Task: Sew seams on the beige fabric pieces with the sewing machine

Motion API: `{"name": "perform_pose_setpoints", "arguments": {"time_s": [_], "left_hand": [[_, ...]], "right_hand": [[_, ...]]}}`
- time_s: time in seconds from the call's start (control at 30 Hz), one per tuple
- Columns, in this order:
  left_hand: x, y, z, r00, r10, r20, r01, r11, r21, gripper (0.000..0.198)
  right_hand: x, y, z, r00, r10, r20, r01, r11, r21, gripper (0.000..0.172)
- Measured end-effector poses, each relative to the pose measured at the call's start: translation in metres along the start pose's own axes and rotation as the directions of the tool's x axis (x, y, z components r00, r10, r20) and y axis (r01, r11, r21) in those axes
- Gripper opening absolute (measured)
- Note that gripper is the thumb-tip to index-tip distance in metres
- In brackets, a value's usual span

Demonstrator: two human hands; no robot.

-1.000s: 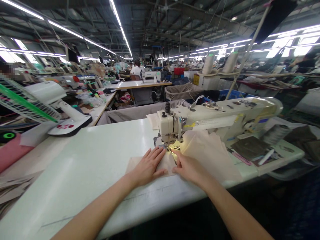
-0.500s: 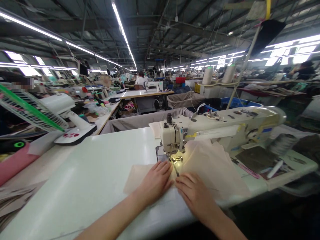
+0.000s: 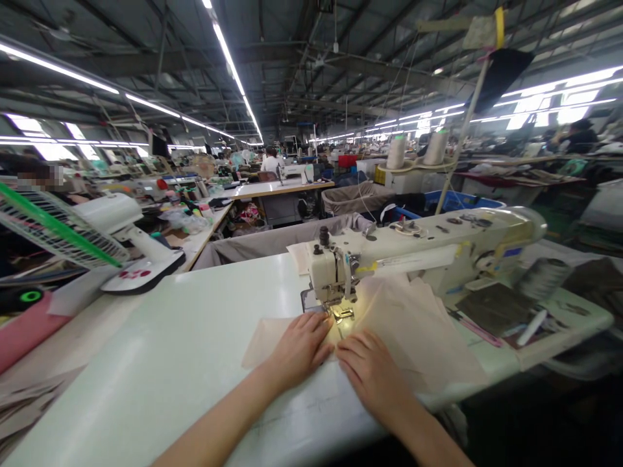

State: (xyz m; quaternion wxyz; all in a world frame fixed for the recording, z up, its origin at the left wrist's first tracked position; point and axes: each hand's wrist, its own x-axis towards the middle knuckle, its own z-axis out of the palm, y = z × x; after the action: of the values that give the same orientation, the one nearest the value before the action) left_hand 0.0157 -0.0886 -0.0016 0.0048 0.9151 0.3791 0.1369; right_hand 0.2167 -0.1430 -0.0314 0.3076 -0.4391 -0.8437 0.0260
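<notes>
A beige piece of fabric [image 3: 413,324] lies under the head of a cream sewing machine [image 3: 331,272] and spreads to both sides of it. Its left part sticks out past my left hand [image 3: 304,344], which presses flat on the cloth just before the lit presser foot [image 3: 344,314], fingers stretched out and thumb apart. Close by on the right, my right hand [image 3: 367,366] has its fingers drawn together at the near edge of the fabric, thumb hidden below. The needle point is too small to make out.
A white fan [image 3: 109,220] with a green blade stands left. Thread cones [image 3: 396,152] sit on a stand behind the machine. To the right lie a grey thread spool [image 3: 542,279], dark cloth [image 3: 494,305] and a pink tool [image 3: 477,329]. A cloth-lined bin [image 3: 263,240] adjoins the far table edge.
The whole view has shifted slightly. My hands stay by the presser foot, the right one a little closer to the left, with the fabric in nearly the same place.
</notes>
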Motion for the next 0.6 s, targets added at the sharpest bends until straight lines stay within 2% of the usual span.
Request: {"name": "perform_pose_setpoints", "arguments": {"time_s": [0.23,0.6], "left_hand": [[0.0004,0.0009,0.0019,1.000,-0.028,-0.005,0.028,1.000,0.011,0.032],[-0.0019,-0.0013,0.0008,0.999,0.039,-0.018,-0.039,0.999,-0.032,0.030]], "right_hand": [[0.0013,0.0021,0.0010,1.000,0.009,0.016,-0.010,0.999,0.037,0.020],[0.0015,0.0002,-0.0007,1.000,0.010,0.007,-0.010,1.000,0.005,0.018]]}}
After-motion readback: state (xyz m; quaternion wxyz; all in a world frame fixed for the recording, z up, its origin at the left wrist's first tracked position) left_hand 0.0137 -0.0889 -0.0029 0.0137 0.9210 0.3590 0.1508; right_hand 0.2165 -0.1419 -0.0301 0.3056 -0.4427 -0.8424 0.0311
